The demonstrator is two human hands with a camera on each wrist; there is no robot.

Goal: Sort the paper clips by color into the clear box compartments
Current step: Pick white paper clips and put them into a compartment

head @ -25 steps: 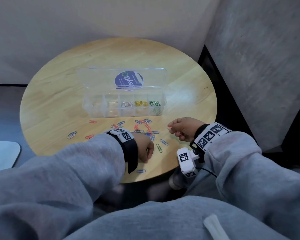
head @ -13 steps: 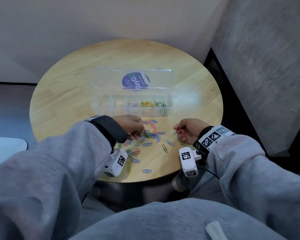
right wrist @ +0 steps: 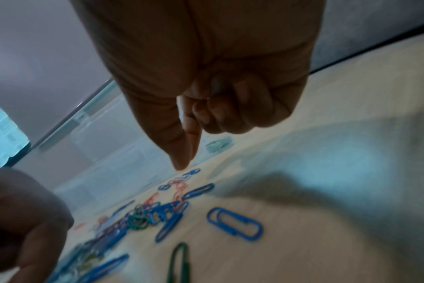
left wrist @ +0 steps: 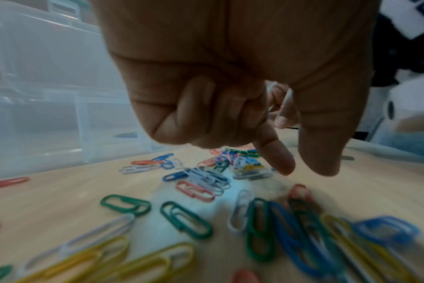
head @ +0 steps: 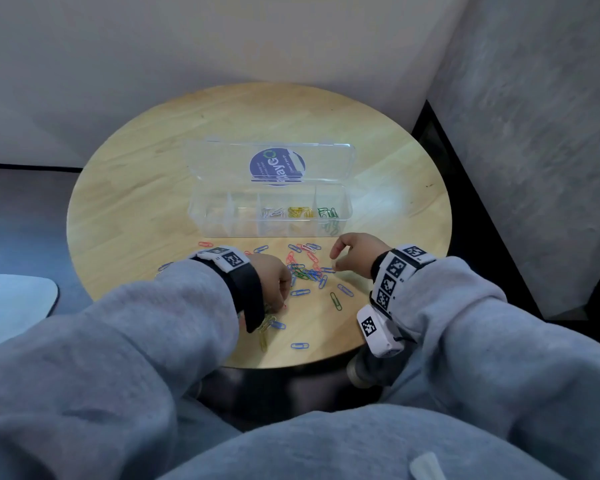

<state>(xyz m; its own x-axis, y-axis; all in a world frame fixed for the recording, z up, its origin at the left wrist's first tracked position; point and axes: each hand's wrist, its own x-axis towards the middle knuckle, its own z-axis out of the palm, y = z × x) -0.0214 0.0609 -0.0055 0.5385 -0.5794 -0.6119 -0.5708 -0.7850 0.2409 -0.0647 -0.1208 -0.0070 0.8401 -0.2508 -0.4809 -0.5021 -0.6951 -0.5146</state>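
Observation:
The clear box (head: pixel 222 216) stands open mid-table, its lid (head: pixel 222 161) laid back. Three compartments on its right hold white (head: pixel 272 212), yellow (head: pixel 300 212) and green clips (head: pixel 328 213). Loose coloured paper clips (head: pixel 307 273) lie in front of it. My left hand (left wrist: pixel 305 168) hovers over the pile's near left, forefinger and thumb apart with nothing between them, other fingers curled. My right hand (right wrist: pixel 182 164) is at the pile's right. Its thumb and forefinger point down together above a blue clip (right wrist: pixel 191 172). Its curled fingers tuck something small and greyish, apparently clips.
The round wooden table (head: pixel 136 202) stands against a wall, with a dark gap on the right. A blue clip (head: pixel 299 345) and yellow clips (head: pixel 264 337) lie near the front edge. A red clip (head: pixel 205 243) lies apart on the left.
My right hand, which held red clips, has moved left to the pile's edge. My left hand has turned back-side up and drawn slightly nearer to me.

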